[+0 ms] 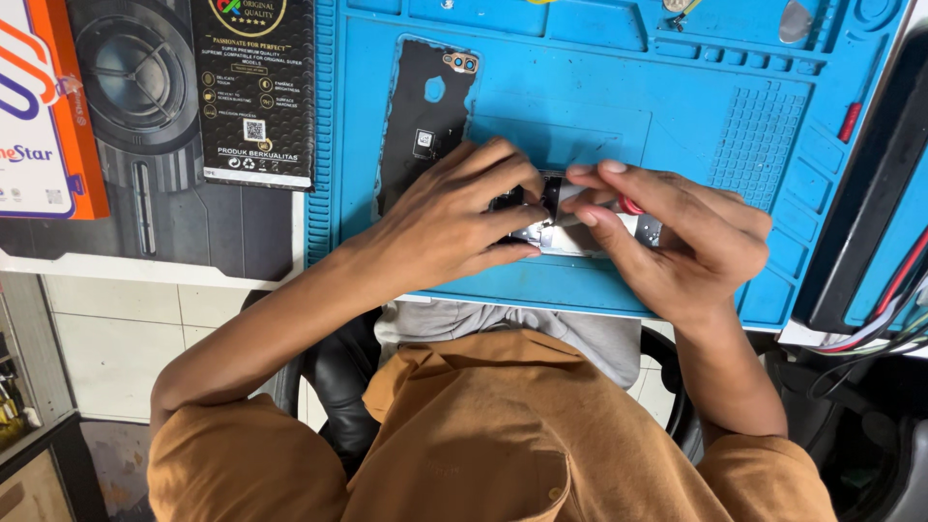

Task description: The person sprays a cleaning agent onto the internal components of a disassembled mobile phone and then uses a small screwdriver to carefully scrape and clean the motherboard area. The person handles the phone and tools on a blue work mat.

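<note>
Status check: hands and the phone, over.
Both hands on opened phone, left hand and right hand pinching at its middle. Back cover lies apart on blue mat. Nothing blocking.

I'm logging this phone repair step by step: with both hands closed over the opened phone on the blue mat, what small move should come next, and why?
Probably a small steadying move: keep the left hand pinning the opened phone flat while the right hand eases its fingertips along the part they pinch. Both hands crowd the same small spot and hide it, and the detached back cover lies apart on the blue mat, so the inside is exposed.
</note>
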